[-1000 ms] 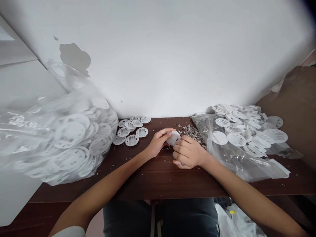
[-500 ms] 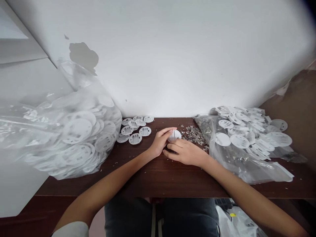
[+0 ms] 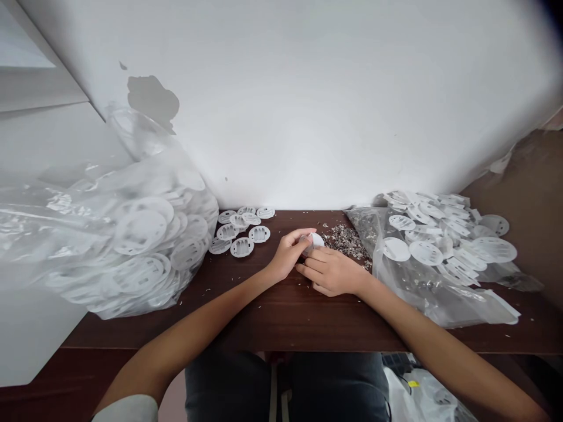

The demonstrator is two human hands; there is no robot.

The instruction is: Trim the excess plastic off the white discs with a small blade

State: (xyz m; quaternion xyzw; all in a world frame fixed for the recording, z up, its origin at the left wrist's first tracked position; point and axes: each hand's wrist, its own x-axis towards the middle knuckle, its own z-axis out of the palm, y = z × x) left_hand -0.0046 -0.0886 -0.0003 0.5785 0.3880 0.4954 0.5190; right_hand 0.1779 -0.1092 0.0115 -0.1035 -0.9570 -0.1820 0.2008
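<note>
Over the dark-brown tabletop (image 3: 281, 322), we see the left hand (image 3: 285, 257) pinching a round white plastic disc (image 3: 317, 240), the right hand (image 3: 331, 272) half-curled against it, grip unclear; a slackened pinch might drop it among small silvery bits (image 3: 345, 239).

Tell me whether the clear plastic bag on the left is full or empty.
Filled, not empty: many white slotted discs show through the bulging clear plastic bag. Whether it's completely full, I can't tell.

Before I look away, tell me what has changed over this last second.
The right hand has moved left, closer to the left hand. The left hand still holds the white disc; the loose slotted discs and the heap of small metal pieces stayed put.
</note>
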